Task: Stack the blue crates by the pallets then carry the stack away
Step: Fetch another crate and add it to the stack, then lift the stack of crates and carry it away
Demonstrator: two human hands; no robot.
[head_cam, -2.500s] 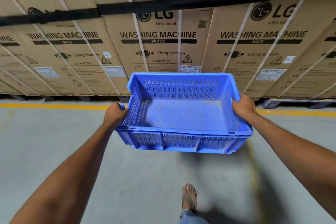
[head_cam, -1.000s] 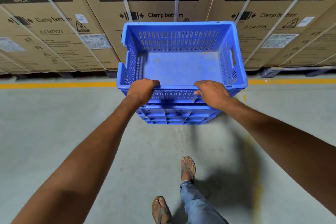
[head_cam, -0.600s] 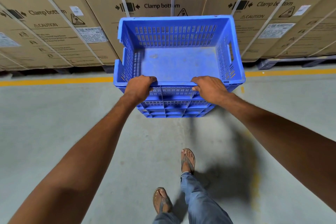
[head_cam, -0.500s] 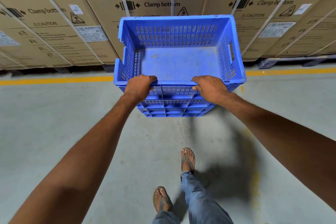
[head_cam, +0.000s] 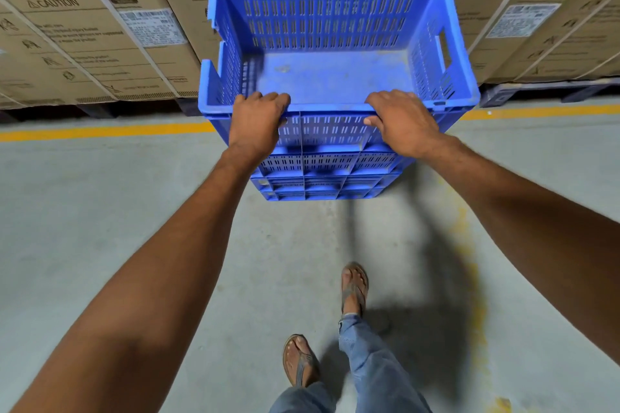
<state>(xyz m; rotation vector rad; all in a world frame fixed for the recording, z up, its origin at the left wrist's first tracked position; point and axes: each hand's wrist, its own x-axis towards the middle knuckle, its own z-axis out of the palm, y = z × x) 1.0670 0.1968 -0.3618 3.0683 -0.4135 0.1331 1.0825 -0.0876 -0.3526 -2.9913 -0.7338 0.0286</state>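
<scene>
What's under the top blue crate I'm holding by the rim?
Under the top crate sit more blue crates, stacked; only their slotted front walls show. Their insides are covered by the top crate, so any contents cannot be seen.

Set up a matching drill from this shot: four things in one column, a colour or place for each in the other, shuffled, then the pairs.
Things:
1. top crate
2. floor line
3. cartons
4. right hand

Descriptions:
a. yellow
b. grips the crate's near rim
c. blue, on top of the stack
d. brown, strapped, behind the line

Pairs: 1-c, 2-a, 3-d, 4-b.
</scene>
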